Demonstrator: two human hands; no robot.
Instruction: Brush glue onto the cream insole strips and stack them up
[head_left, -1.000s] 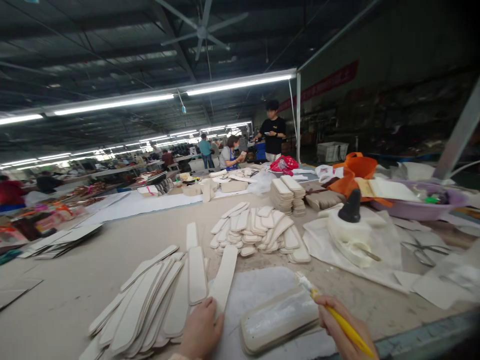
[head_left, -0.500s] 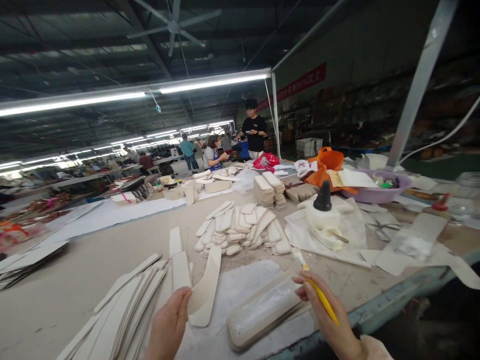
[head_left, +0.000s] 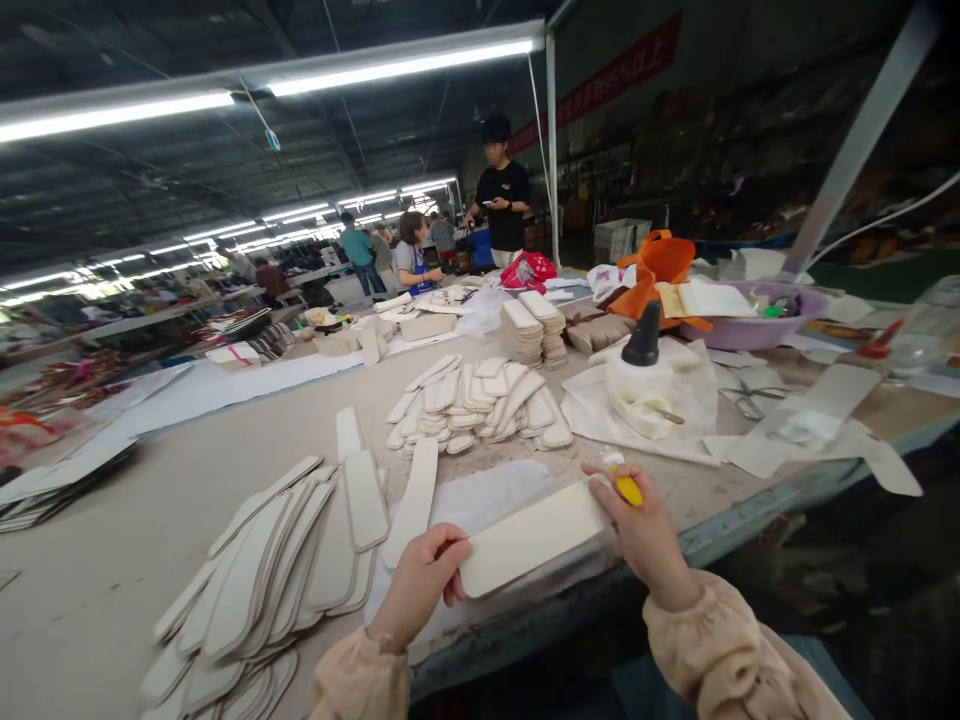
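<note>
My left hand [head_left: 427,578] pinches the near left end of a long cream panel [head_left: 532,540] with rounded corners. My right hand [head_left: 637,515] is at the panel's far right end, fingers on its edge, and also grips a yellow-handled brush [head_left: 628,488], its white bristles mostly hidden. The panel lies where the shiny coated block was; what is under it is hidden. Beneath is a white sheet [head_left: 495,490]. Another cream strip [head_left: 412,505] lies just beyond my left hand. Fanned cream panels [head_left: 255,570] are spread to the left.
A heap of smaller cream pieces [head_left: 480,400] lies ahead. Right of it stands a white pot with a black cone top [head_left: 641,335]. Scissors [head_left: 750,400], a purple basin [head_left: 739,330] and an orange bag [head_left: 660,265] are farther right. The table edge [head_left: 735,530] runs close by. People work beyond.
My left hand has moved right and now holds a panel over the place of the coated block. My right hand, still with the brush, has come to the panel's other end. The view has tilted down.
</note>
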